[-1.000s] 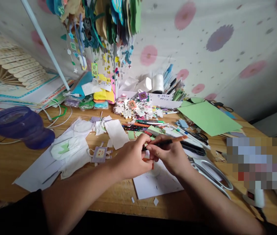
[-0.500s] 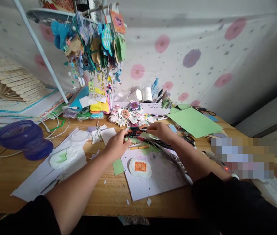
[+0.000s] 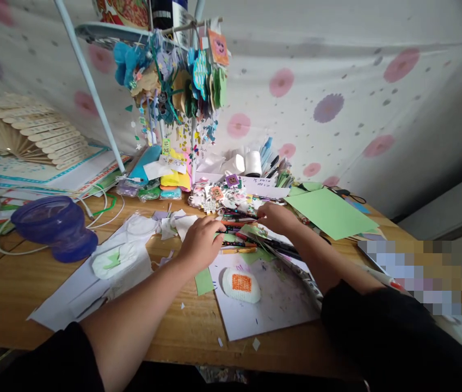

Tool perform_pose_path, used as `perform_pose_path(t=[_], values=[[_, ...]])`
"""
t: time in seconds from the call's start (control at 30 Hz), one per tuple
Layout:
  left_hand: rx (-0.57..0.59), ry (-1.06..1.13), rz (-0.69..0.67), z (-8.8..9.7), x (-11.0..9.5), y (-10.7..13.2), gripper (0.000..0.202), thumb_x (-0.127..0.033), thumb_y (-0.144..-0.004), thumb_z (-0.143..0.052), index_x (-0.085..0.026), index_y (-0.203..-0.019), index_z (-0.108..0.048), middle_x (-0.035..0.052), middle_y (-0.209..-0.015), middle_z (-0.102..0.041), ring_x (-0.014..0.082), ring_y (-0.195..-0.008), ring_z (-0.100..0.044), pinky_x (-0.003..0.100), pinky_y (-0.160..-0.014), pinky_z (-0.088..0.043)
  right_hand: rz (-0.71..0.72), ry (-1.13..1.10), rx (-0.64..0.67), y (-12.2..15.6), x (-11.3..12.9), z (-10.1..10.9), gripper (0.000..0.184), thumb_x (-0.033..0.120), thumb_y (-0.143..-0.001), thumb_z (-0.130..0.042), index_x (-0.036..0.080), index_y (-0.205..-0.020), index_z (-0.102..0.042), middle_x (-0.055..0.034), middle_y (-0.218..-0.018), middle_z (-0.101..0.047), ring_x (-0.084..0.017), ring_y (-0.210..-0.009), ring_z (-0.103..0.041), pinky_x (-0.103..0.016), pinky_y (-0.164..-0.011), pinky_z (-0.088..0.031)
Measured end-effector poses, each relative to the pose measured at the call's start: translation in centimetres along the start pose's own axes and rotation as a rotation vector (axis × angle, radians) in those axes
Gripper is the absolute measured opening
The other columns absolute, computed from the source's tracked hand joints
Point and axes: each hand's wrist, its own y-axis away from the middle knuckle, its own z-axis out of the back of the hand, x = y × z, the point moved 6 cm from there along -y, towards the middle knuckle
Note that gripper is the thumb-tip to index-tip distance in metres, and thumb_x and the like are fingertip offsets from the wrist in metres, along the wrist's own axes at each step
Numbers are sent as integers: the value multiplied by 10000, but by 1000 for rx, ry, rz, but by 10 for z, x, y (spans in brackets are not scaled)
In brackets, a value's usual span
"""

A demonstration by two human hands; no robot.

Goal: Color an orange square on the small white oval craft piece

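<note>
My left hand [image 3: 201,243] lies at the left end of a heap of pens [image 3: 239,223], fingers stretched over the pen ends. At the far right of the same heap, my right hand [image 3: 278,219] has its fingers bent down and pressed together at the pen tips; what they grip is hidden. A yellow-orange pen [image 3: 239,250] lies just below the heap. In front of it, a white oval knitted-looking piece with an orange square [image 3: 241,283] rests on a marked white sheet [image 3: 271,318]. Dark scissors-like tools [image 3: 283,247] lie under my right forearm.
Small paper charms [image 3: 216,193] are piled behind the pens. Green card [image 3: 331,212] lies at right, and a purple bowl-shaped object [image 3: 57,226] stands at left. Another white oval with a green shape [image 3: 113,259] sits on paper. Decorations [image 3: 173,81] hang from a rack above.
The view has shifted, so the scene sits further right. My left fingers have loosened and spread over the pens. My right hand has moved back toward the far side of the heap.
</note>
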Motion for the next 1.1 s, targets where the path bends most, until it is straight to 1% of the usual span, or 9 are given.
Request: perform_pose_path(t=[0.07, 0.13, 0.27, 0.37, 0.47, 0.63, 0.8, 0.97, 1.1], values=[[2, 205, 25, -1, -1, 1, 180, -225, -850, -446, -198, -946, -597, 35, -932, -649, 160, -879, -594, 317, -798, -474, 63, -153, -32, 16, 7, 9, 170, 310, -738, -658, 148, -771, -621, -53, -806, -635, -175, -786, -590, -327, -731, -483], [47, 459, 58, -7, -5, 4, 200, -277, -855, -466, -192, -997, -580, 38, -911, -667, 146, -829, -620, 300, -759, -490, 125, -346, -29, 38, 19, 8, 206, 366, -759, -597, 167, -810, -585, -16, -722, -614, -150, -680, -588, -307, -658, -495], [175, 762, 52, -21, -23, 13, 306, -322, -798, -581, -157, -1053, -546, 72, -931, -682, 156, -835, -645, 296, -749, -500, 218, -694, 55, 82, 49, -20, 264, 421, -799, -511, 172, -884, -532, -24, -752, -628, -124, -586, -587, -298, -586, -513], [188, 739, 17, -22, -33, 19, 221, -312, -793, -599, -166, -955, -570, 33, -814, -688, 138, -749, -639, 266, -686, -486, 223, -1109, 140, 101, 63, -39, 212, 311, -709, -659, 176, -855, -585, -13, -711, -636, -117, -541, -577, -272, -534, -492], [143, 500, -7, -16, -35, 21, 93, -260, -791, -594, -171, -810, -614, 0, -707, -658, 113, -646, -583, 231, -592, -430, 192, -1406, 93, 107, 62, -42, 161, 278, -665, -705, 173, -772, -648, 17, -534, -598, -103, -452, -532, -234, -455, -447], [245, 321, -135, -7, -38, 15, 143, -268, -826, -541, -179, -765, -635, -18, -650, -609, 99, -613, -531, 224, -567, -378, 139, -1423, 11, 114, 49, -31, 116, 266, -732, -655, 170, -665, -657, -5, -422, -595, -113, -345, -507, -223, -366, -397], [356, 447, 64, -5, -15, 4, 288, -349, -876, -419, -164, -734, -588, -49, -499, -501, 71, -437, -434, 207, -465, -351, 268, -1494, -292, 135, 25, 14, 111, 248, -752, -617, 197, -669, -670, 17, -374, -551, -105, -320, -472, -260, -419, -453], [428, 205, -83, -20, -25, 8, 254, -223, -872, -395, -210, -999, -615, -24, -622, -613, 107, -571, -543, 240, -570, -393, 315, -1440, -97, 144, 27, 0, 112, 271, -747, -630, 189, -784, -697, -16, -482, -613, -151, -407, -551, -303, -447, -466], [417, 36, -146, -28, -30, 12, 261, -120, -840, -363, -178, -906, -608, 28, -818, -640, 141, -766, -568, 271, -681, -407, 251, -1379, 28, 140, 28, -31, 102, 279, -707, -685, 197, -768, -692, -26, -591, -637, -160, -486, -579, -303, -463, -463]])
